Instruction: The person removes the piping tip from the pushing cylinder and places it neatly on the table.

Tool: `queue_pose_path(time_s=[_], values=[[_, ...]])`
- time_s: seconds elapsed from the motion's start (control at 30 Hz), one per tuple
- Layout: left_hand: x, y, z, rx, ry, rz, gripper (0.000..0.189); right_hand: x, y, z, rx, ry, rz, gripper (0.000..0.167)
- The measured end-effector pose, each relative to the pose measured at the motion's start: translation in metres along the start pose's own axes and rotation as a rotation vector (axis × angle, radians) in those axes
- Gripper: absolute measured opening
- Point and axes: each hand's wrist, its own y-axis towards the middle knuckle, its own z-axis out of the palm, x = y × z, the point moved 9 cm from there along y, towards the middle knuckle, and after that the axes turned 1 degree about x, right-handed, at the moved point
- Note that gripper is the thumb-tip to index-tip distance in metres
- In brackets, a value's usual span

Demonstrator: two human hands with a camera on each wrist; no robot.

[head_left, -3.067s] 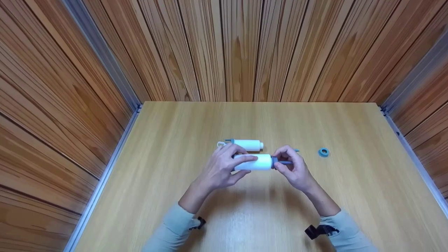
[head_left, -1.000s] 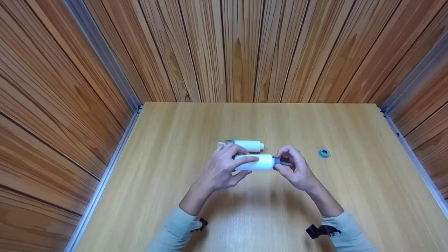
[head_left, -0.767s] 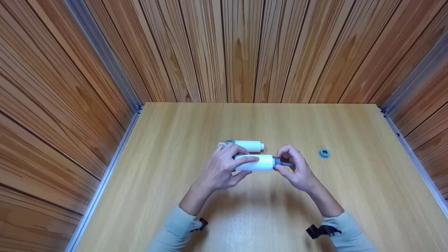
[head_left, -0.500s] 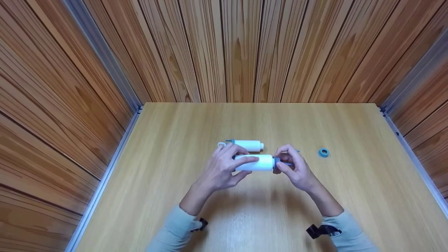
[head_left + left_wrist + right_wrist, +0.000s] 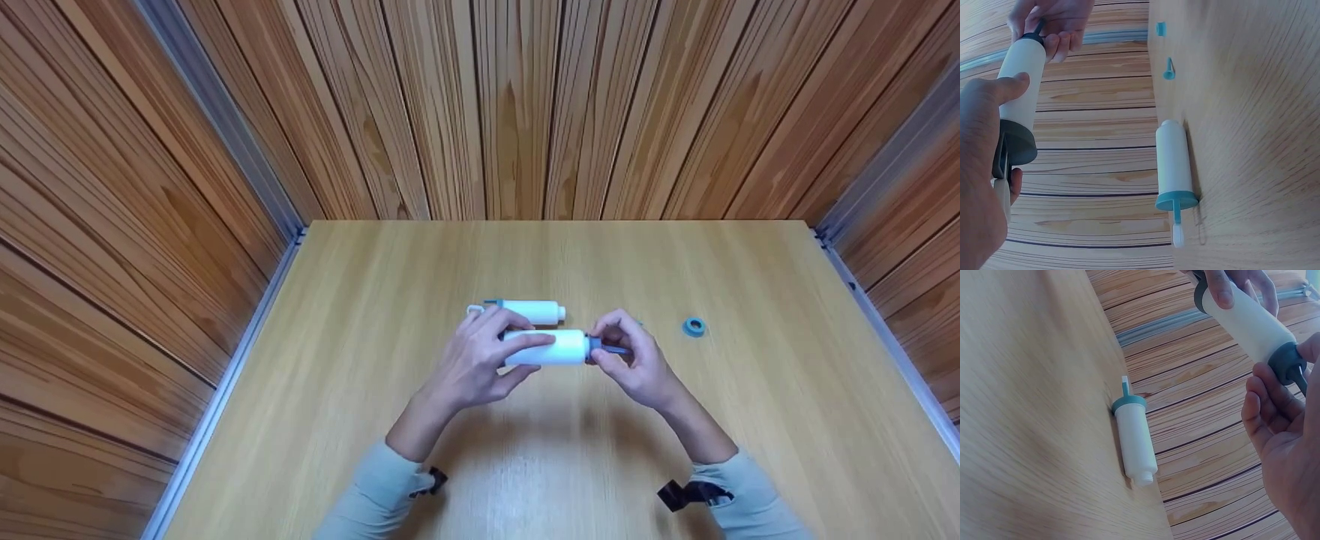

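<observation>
My left hand grips the white barrel of what looks like an icing syringe, held level above the table. Its dark flange and part of a pale handle show behind the thumb in the left wrist view. At the barrel's right end sits a dark collar with a thin nozzle pointing right. My right hand pinches that collar between thumb and fingers. Some of those fingers stay loosely bent below it in the right wrist view.
A second white syringe with a teal flange lies on the table behind the hands. Further right are a teal ring and a small teal nozzle. Wood-plank walls enclose the table's back and sides.
The right fingers have shifted back and forth around the collar, covering more of the nozzle half a second ago than now. The left hand and the barrel have hardly moved.
</observation>
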Motion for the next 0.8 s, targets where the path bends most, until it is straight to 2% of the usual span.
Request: queue_pose_path(time_s=[0.2,0.33,0.57,0.67,0.8], values=[[0.0019,0.0000,0.0012,-0.005,-0.006,-0.003,0.042,0.0008,0.0001,-0.0007,0.005,-0.030,-0.044,0.029],[0.0009,-0.0006,0.0016,-0.003,0.002,0.000,0.041,-0.0012,0.0003,-0.0005,0.010,-0.032,-0.020,0.027],[0.0015,-0.0018,0.0029,-0.011,0.007,-0.002,0.044,-0.0083,-0.0001,0.0016,0.038,0.019,0.086,0.017],[0.0015,-0.0015,0.0037,0.006,0.012,-0.002,0.042,-0.0078,-0.0005,0.0013,0.036,0.020,0.080,0.018],[0.0016,-0.0014,0.0030,-0.008,0.004,0.005,0.038,-0.0064,-0.0001,0.0008,0.016,0.015,0.054,0.021]])
